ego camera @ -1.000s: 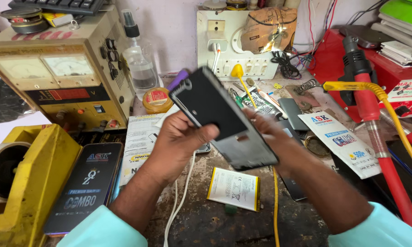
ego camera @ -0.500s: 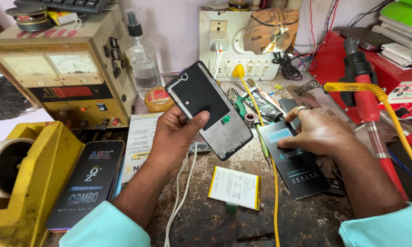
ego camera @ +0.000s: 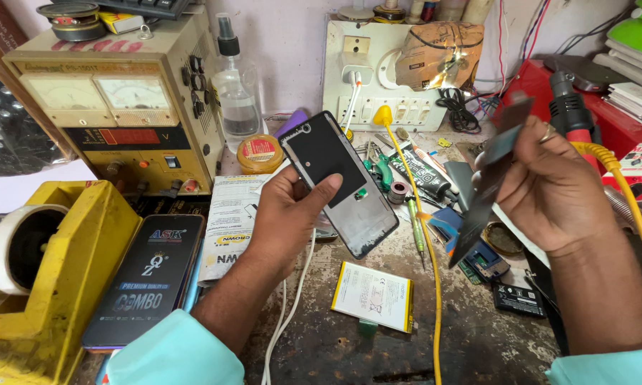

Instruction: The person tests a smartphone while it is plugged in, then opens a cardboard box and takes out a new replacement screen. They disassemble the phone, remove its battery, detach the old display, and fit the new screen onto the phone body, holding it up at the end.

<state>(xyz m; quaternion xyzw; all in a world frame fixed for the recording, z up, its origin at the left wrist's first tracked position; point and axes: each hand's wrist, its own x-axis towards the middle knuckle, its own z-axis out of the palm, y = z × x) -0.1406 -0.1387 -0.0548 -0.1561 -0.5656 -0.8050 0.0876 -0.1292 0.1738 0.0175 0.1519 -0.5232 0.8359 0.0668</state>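
Black and glossy, the flat phone frame (ego camera: pixel 339 182) sat in the left hand (ego camera: pixel 287 214), thumb pressed across its front and fingers curled behind, so it was pinched firmly. It tilted upward, its rounded top corner toward the white switch board (ego camera: pixel 378 78). A pale grey lower half and 1 small green tab showed on its face.

Right of the phone frame, the right hand (ego camera: pixel 553 185) pinched a thin dark panel (ego camera: pixel 486 182) by its edge, fingers closed over it; the panel looked blurred and hung edge-on.

Below the phone frame lay a white rectangular battery (ego camera: pixel 373 296) on the stained, rough workbench (ego camera: pixel 335 342). A yellow cable (ego camera: pixel 424 235) ran down between the phone frame and the panel, with a screwdriver (ego camera: pixel 415 228) just beside it. Left of the phone frame stood a beige metal power supply (ego camera: pixel 114 107) with 2 dials, a clear spray bottle (ego camera: pixel 235 100), a round orange tin (ego camera: pixel 260 153) and a boxed screen pack (ego camera: pixel 146 281).

Compared with 0.5 s earlier, the right hand had lifted the panel off the bench; the phone frame had stayed raised.
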